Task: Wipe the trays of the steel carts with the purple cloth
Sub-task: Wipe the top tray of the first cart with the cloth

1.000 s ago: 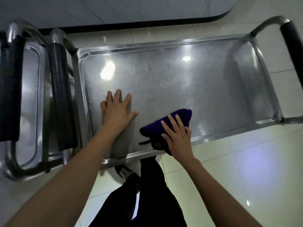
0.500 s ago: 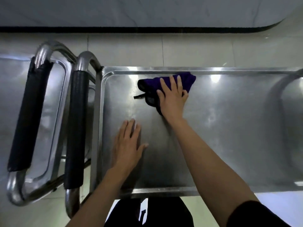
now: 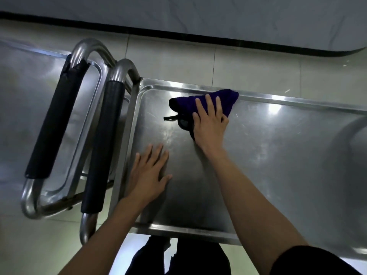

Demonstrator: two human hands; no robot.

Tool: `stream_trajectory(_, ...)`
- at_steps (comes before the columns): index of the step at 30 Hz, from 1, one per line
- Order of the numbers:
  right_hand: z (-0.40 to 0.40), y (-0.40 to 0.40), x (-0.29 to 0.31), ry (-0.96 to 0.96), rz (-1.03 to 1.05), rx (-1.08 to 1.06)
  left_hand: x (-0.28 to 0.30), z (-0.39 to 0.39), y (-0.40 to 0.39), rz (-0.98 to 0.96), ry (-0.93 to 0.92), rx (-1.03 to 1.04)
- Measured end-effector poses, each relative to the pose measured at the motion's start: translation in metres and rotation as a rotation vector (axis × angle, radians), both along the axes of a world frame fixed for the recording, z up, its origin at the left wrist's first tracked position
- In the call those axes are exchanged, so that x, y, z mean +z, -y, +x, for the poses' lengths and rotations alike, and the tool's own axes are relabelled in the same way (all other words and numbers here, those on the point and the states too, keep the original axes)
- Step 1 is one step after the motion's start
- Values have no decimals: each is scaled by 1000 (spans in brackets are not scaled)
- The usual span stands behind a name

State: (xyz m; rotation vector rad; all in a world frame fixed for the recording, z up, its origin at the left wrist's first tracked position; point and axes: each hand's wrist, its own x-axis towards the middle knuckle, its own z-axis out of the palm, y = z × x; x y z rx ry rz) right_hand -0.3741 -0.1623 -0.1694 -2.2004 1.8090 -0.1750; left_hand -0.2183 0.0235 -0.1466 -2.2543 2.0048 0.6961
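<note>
1. The right hand (image 3: 209,119) lies palm-down with fingers spread flat on the purple cloth (image 3: 204,102), pressing it to the metal rather than gripping it; the cloth is bunched beneath and ahead of the fingers.

2. The cloth sits at the far side of the tray (image 3: 278,155), its outer corner touching the far rim, toward the tray's left end. A dark loop or tag trails from its left side onto bare steel.

3. The left hand (image 3: 150,173) is empty and opened wide, planted flat on the tray near the left rim and well nearer the person than the cloth. It looks to be bracing the cart.

4. The relation that matters: the tray's long axis runs left to right across the view, and most of its unwiped-looking length stretches away to the right of the cloth. The right hand is the one on the cloth and on that side, so I judge the next stroke to be a sweep rightward along the far rim, or a pull back toward the body.

5. Beyond the left hand stand two padded handles (image 3: 105,147), and a second cart (image 3: 19,96) lies just beside them; its tray remains to be reached.
</note>
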Motion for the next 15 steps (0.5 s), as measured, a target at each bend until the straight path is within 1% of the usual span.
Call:
stream_trajectory(3, -9, -52, 3, -1, 17, -15, 4, 9, 1, 81, -25, -59)
stream_trajectory(7, -23, -126, 8, 10, 62, -36, 4, 20, -1, 75, -79, -117)
stream_trajectory(11, -35, -204, 8, -20, 58, -77, -3, 13, -20, -30, 22, -73)
stream_trajectory(15, -38, -275, 6, -53, 61, -106, -10, 13, -35, 15, 125, -46)
